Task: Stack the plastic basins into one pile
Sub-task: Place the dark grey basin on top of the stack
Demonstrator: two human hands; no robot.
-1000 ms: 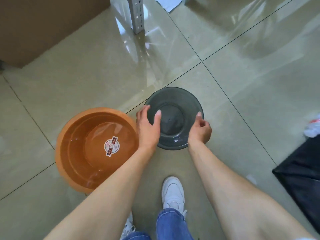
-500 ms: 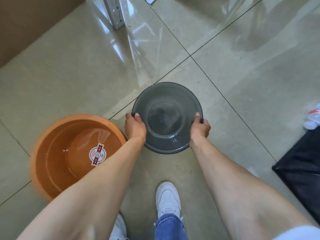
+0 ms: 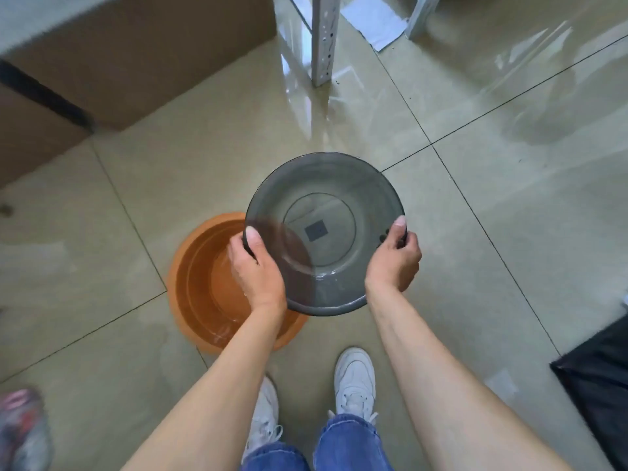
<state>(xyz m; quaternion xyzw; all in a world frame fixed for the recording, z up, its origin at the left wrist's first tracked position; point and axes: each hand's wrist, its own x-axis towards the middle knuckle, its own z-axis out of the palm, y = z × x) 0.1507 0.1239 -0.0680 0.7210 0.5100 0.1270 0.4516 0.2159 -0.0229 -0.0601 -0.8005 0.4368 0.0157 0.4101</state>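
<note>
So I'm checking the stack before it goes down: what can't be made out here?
- Orange basin, head view: right part hidden by the grey basin and left hand.
- Fingers of the right hand: mostly under the rim.
- Object at the lower-left edge: blurred, cut off.

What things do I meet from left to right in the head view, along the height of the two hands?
orange basin → left hand → grey basin → right hand
</note>
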